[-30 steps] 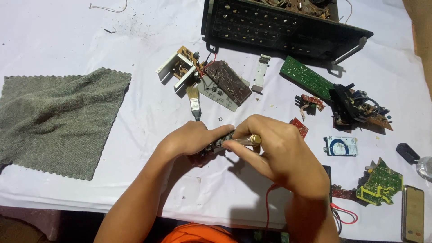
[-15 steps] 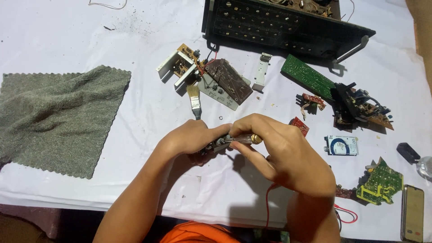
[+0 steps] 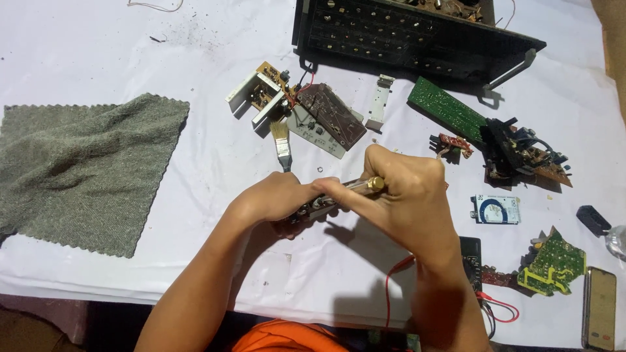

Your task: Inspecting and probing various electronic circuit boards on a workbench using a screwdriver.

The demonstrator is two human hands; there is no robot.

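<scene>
Hardly anything has shifted since the earlier frames: both hands are kept at the same spot on the white sheet (image 3: 195, 169), and only the tool's brass end seems to have tipped slightly. The left hand (image 3: 277, 199) is curled closed around a small dark part (image 3: 312, 210), which is pinned just above the sheet near the table's front edge. The right hand (image 3: 401, 195) is closed over a slim metal tool (image 3: 365, 186), its brass cap showing between thumb and forefinger; the tip is hidden under the fingers, so it cannot be told for certain whether a screwdriver or a probe is held.

The step in hand is judged to be close work on the part, with the tool pressed into it while it is steadied. For the next move a firm left grip and a tool kept in line with the part would be called for, since a slip could send it into the fingers.

A brush (image 3: 282, 145) lies just beyond the hands, a brown board (image 3: 329, 112) past it, a grey cloth (image 3: 85, 169) well to the left, and a green board (image 3: 447, 109) to the upper right.
</scene>
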